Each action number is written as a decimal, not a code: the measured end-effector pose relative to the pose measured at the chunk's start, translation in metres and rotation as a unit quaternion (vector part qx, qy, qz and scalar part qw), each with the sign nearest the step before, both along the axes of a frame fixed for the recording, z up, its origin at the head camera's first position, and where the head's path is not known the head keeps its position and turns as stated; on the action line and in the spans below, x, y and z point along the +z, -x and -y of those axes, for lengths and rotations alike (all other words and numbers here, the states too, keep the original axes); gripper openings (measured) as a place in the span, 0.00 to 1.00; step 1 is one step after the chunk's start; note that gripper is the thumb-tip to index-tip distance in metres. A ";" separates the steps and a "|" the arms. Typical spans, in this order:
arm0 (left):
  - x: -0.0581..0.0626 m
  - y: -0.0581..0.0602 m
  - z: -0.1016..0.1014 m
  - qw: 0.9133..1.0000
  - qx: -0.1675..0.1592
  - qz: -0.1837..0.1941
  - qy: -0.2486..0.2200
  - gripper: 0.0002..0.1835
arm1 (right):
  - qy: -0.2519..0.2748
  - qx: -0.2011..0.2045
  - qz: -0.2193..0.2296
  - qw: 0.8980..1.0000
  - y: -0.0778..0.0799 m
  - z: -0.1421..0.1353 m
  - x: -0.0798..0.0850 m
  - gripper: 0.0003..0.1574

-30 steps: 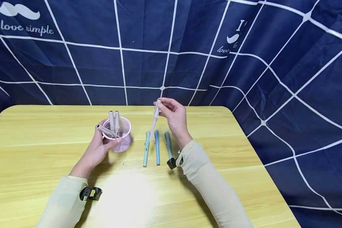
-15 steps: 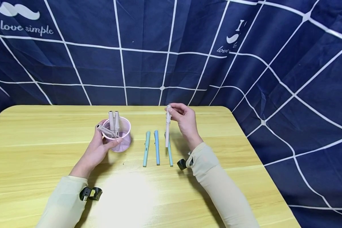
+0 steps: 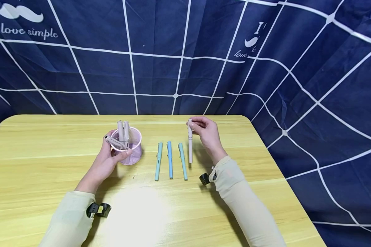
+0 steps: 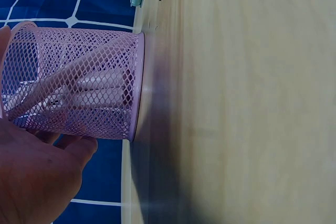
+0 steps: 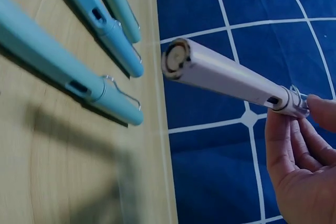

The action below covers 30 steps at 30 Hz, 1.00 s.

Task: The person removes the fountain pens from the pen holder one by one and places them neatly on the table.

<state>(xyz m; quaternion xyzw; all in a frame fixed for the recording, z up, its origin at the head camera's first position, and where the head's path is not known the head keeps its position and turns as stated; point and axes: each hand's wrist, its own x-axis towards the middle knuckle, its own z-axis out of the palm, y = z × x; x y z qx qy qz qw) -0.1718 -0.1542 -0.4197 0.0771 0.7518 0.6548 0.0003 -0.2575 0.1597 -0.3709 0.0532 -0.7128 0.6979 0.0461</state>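
My left hand grips a pink mesh pen cup from its left side, thumb over the near rim. Several pale pens stand and lean inside the cup, which rests on the table. My right hand pinches a pale pinkish pen by its clip end, the other end pointing down above the table. To the left of that pen lie three pens in a row: a mint green pen, a blue pen and a teal pen, clips toward the far edge.
The wooden table has a rounded far edge, with bright glare near its front middle. A dark blue curtain with white lines hangs behind it and along the right side. Black wrist cameras are worn on both sleeves.
My right hand has moved right and a little nearer with the pale pen, past the three lying pens, and the pen now hangs more upright. My left hand and the cup stay put.
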 end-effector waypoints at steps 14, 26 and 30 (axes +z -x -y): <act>0.000 0.001 0.000 1.000 0.000 -0.001 0.002 0.45 | -0.024 -0.017 0.042 0.999 0.003 -0.018 -0.009 0.14; 0.000 0.000 0.000 1.000 -0.001 0.001 0.002 0.44 | -0.103 -0.022 0.087 0.991 0.004 -0.032 -0.019 0.14; 0.000 0.000 0.000 1.000 -0.001 0.002 0.004 0.44 | -0.133 -0.014 0.103 0.986 0.004 -0.036 -0.022 0.13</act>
